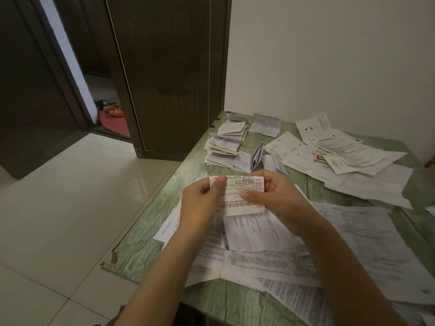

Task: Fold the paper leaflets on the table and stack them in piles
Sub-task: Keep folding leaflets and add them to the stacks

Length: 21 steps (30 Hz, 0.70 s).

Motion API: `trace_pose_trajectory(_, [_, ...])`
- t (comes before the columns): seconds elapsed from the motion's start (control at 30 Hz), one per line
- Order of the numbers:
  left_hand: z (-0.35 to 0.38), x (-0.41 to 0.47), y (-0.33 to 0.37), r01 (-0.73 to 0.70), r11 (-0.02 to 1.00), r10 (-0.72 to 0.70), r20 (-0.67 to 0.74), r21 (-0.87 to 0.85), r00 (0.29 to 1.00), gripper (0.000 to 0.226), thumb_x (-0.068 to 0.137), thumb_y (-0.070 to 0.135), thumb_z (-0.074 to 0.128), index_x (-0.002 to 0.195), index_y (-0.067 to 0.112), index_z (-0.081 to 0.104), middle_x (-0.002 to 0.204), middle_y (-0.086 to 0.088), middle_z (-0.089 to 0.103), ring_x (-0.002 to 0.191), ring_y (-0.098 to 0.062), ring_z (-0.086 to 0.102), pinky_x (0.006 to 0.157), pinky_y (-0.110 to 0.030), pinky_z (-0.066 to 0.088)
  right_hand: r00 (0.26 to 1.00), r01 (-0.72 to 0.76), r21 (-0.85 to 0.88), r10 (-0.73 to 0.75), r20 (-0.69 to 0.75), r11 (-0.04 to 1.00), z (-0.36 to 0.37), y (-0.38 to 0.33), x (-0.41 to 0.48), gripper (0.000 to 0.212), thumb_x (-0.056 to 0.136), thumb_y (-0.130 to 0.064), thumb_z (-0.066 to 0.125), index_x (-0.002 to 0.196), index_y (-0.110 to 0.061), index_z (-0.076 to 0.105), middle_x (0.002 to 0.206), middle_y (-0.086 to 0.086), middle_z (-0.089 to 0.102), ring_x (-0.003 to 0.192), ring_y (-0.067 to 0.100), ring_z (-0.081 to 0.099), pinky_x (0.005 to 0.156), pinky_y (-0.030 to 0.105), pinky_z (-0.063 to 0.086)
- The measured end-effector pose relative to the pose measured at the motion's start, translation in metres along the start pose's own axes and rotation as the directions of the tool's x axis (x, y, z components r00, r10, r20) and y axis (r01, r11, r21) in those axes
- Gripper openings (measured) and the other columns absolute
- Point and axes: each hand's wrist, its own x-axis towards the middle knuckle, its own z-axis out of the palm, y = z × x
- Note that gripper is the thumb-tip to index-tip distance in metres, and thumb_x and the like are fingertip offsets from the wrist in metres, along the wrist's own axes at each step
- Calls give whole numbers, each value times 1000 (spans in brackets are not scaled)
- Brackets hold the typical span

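A folded printed leaflet (240, 196) held above loose sheets (270, 243), folded piles (223, 147) beyond.

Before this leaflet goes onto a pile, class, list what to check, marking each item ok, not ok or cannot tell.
1. Both hands hold the leaflet: ok; left hand and right hand pinch its ends.
2. Final fold finished: cannot tell.
3. The folded piles stand at the far corner of the table: ok.
4. Piles tidy: not ok; a half-open leaflet stands beside them.
5. All sheets folded: not ok; unfolded sheets lie under the hands.
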Motion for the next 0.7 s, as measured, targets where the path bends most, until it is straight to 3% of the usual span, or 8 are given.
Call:
trace_pose_trajectory(0.13, [3, -3, -3, -49, 997, 49, 5, 51, 999, 25, 91, 24, 59, 70, 14, 68, 64, 1, 70, 57, -6, 64, 50, -14, 48, 1000, 4, 0, -4, 11, 1000, 5, -2, -4, 36, 68, -34, 70, 97, -12, 67, 84, 7, 72, 76, 21, 69, 68, 29, 56])
trace_pose_trajectory(0.3, [5, -3, -2, -20, 999, 19, 33, 30, 999, 16, 88, 23, 62, 81, 11, 71, 74, -5, 72, 62, -11, 66, 56, -20, 52, 998, 12, -36, -15, -63, 999, 7, -2, -3, 12, 79, -19, 70, 86, -10, 68, 73, 4, 71, 67, 20, 68, 60, 27, 55])
trace_pose_trajectory(0.57, [-1, -1, -5, -110, 982, 116, -34, 155, 993, 14, 86, 20, 65, 74, 18, 70, 78, -10, 71, 76, -26, 67, 69, -38, 53, 995, 29, -45, -33, -94, 999, 18, 2, 0, 6, 79, -12, 71, 74, -14, 68, 71, 4, 69, 66, 20, 67, 66, 34, 54])
trace_pose_trajectory(0.7, [-11, 1, 1, -118, 978, 139, -113, 171, 984, 18, 88, 23, 63, 73, 16, 69, 69, -4, 71, 70, -23, 68, 66, -39, 55, 995, 50, -56, -55, -83, 997, 9, 0, 0, 8, 84, -2, 63, 77, -6, 65, 63, 2, 67, 56, 12, 60, 53, 17, 47])
